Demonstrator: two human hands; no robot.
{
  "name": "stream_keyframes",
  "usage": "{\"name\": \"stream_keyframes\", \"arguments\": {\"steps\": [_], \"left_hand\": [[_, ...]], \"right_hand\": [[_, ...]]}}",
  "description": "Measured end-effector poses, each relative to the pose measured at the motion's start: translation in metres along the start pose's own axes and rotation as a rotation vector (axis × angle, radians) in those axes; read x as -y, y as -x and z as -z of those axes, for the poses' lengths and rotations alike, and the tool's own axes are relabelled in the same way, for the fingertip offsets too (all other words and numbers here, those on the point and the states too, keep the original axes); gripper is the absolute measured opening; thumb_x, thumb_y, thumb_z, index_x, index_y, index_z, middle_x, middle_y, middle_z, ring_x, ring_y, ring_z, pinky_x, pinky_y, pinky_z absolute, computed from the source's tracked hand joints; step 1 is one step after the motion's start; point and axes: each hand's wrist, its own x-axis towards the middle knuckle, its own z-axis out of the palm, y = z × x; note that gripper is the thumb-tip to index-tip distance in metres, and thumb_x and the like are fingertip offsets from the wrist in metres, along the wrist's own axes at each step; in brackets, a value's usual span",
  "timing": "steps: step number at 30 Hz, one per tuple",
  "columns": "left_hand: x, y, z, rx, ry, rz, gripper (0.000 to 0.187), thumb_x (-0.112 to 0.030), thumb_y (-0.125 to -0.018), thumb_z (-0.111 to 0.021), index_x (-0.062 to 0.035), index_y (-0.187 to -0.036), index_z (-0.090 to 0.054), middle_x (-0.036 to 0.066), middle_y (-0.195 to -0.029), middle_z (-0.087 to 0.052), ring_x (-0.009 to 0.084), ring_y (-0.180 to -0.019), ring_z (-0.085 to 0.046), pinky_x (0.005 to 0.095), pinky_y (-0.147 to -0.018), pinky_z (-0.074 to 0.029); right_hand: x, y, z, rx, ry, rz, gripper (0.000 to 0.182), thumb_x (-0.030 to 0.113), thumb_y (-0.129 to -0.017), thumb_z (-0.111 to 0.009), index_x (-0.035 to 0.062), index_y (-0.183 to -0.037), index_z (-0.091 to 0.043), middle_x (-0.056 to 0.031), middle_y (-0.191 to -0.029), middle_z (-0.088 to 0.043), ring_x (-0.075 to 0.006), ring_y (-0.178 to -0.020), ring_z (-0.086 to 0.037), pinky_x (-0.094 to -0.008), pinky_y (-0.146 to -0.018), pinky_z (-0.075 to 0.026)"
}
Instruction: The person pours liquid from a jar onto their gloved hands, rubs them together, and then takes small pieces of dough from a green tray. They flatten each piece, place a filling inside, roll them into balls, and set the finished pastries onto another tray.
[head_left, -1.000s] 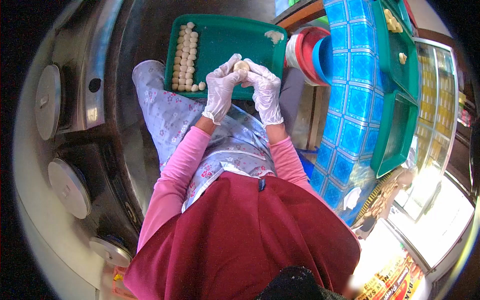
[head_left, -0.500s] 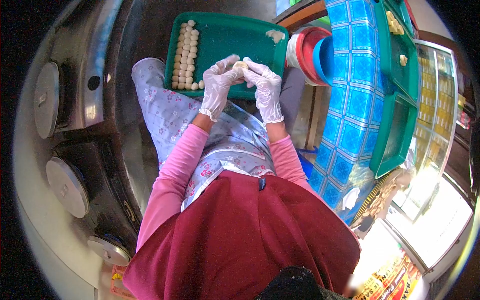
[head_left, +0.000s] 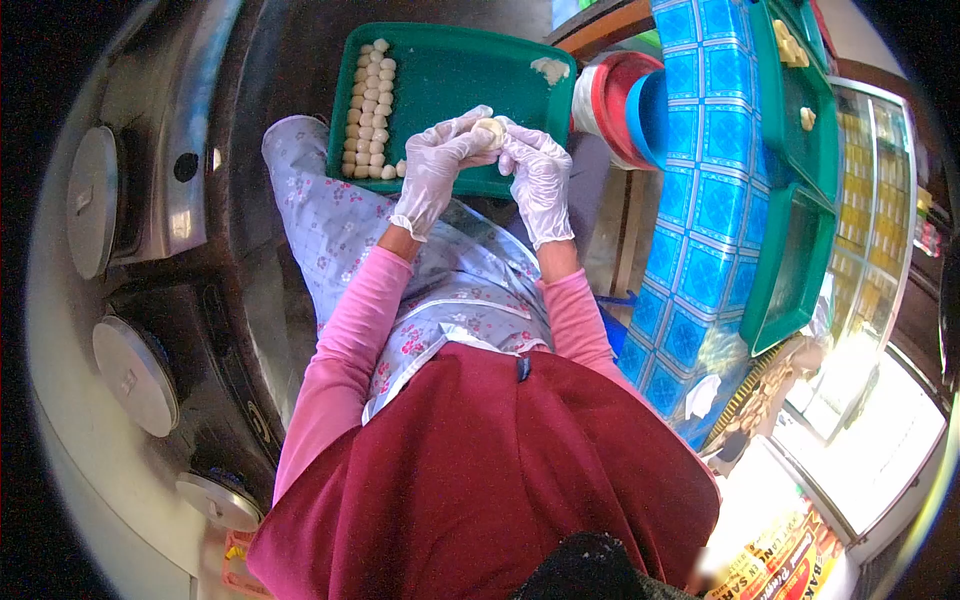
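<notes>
Both my hands wear thin white gloves and meet above the near edge of a green tray [head_left: 470,75]. A small pale dough ball [head_left: 491,127] is pinched between their fingertips. My left hand [head_left: 440,165] grips it from the left, thumb and fingers closed. From the right, my right hand [head_left: 538,178] closes its fingers on the same piece. Rows of small round dough balls [head_left: 370,110] line the left side of the tray. A flattened scrap of dough [head_left: 549,70] lies at its upper right corner.
Right of the tray stand a red basin [head_left: 612,105] and a blue bowl [head_left: 647,120]. A blue checked tablecloth [head_left: 685,215] covers the table, where green trays [head_left: 790,270] sit, one with dough pieces [head_left: 790,45]. Round metal lids [head_left: 135,372] are at the left.
My hands have shifted slightly right, and the fingers have turned around the dough ball. My right hand's fingers are more curled now. The rows in the tray look the same.
</notes>
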Motion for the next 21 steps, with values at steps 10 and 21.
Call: {"name": "stream_keyframes", "arguments": {"steps": [10,21], "left_hand": [[0.001,0.002,-0.003,0.064,-0.081,-0.075,0.044,-0.005,-0.085,-0.074,0.0062,-0.126,-0.061,0.013,-0.112,-0.07,0.019,-0.089,-0.071,0.0297,-0.079,-0.061],[0.015,-0.001,0.007,0.069,0.117,0.056,0.037,-0.013,-0.093,-0.066,0.0036,-0.126,-0.062,0.014,-0.117,-0.068,0.0202,-0.095,-0.069,0.0345,-0.085,-0.059]], "right_hand": [[0.008,0.006,-0.008,-0.045,0.254,0.092,0.015,0.005,-0.084,-0.074,-0.0009,-0.097,-0.073,-0.0035,-0.079,-0.069,-0.006,-0.058,-0.053,-0.0213,-0.052,-0.04],[-0.002,0.006,0.004,-0.028,0.132,-0.013,0.012,0.007,-0.082,-0.076,0.0008,-0.091,-0.072,-0.0015,-0.078,-0.068,-0.0057,-0.06,-0.052,-0.0212,-0.055,-0.039]]}}
